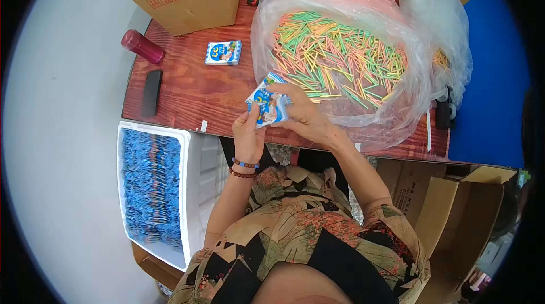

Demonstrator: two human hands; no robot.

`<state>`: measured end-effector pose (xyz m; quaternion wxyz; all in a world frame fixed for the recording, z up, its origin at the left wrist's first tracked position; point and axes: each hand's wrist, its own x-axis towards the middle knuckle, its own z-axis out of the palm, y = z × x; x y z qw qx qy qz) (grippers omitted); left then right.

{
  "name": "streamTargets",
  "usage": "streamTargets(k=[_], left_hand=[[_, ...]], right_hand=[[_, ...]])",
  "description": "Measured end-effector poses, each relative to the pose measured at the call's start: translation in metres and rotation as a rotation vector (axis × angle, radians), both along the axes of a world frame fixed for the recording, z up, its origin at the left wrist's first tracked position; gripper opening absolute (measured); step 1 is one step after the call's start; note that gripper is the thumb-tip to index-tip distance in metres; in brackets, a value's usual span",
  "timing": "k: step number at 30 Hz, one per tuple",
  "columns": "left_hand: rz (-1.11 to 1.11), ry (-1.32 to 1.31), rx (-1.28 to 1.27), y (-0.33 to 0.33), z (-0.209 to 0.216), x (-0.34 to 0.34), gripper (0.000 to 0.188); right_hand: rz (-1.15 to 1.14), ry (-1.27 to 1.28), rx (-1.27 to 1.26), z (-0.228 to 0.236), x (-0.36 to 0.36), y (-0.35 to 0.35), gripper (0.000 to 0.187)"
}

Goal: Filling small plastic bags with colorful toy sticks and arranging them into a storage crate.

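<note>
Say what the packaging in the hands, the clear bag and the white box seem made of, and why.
Packaging: probably plastic film, glossy, with striped, crimped-looking edges. Clear bag: thin, shiny plastic, see-through and wrinkled. White box: likely polystyrene foam, matte, thick-rimmed.

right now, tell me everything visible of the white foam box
The white box is rectangular, thick-rimmed and foam-like. It is open-topped and tightly filled with blue packets in rows. It stands on the left, by the near edge of the table, with cardboard showing beneath. The left hand and right hand are clear of it.
</note>
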<state>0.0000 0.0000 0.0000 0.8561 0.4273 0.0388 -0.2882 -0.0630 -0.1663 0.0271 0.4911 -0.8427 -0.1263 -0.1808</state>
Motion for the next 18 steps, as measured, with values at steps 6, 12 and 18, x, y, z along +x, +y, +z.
streamTargets(k=[6, 12, 18], left_hand=[[-0.004, -0.025, -0.015, -0.003, 0.0, -0.004, 0.025], [0.047, -0.067, 0.09, 0.002, -0.014, -0.004, 0.03], [0.213, -0.061, 0.114, 0.021, -0.009, 0.003, 0.024]], right_hand=[[0.039, -0.11, -0.014, -0.002, 0.002, -0.011, 0.02], [0.095, -0.028, 0.001, -0.008, 0.001, -0.007, 0.022], [-0.222, 0.237, -0.014, -0.005, 0.035, -0.096, 0.02]])
